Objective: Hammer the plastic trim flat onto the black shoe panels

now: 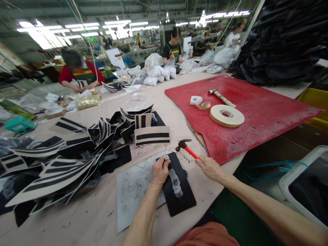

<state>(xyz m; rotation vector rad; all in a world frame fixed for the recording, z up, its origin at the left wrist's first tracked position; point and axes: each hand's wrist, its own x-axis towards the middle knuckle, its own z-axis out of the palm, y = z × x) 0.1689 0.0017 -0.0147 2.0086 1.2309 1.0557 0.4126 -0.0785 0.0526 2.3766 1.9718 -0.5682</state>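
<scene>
At a factory tabletop (84, 218), the left hand (160, 171) clenches a metal punch (167, 158) upright on a black panel (182, 201) lying across a scarred grey board (133, 191). The right hand (208, 167) grips an orange-handled hammer (185, 146), its head raised just beside the punch.

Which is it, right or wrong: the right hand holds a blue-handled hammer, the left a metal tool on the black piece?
Partly wrong: the head view shows the hammer has an orange handle, not blue. The right hand holds it, and the left hand holds a metal tool on the black piece.
</scene>
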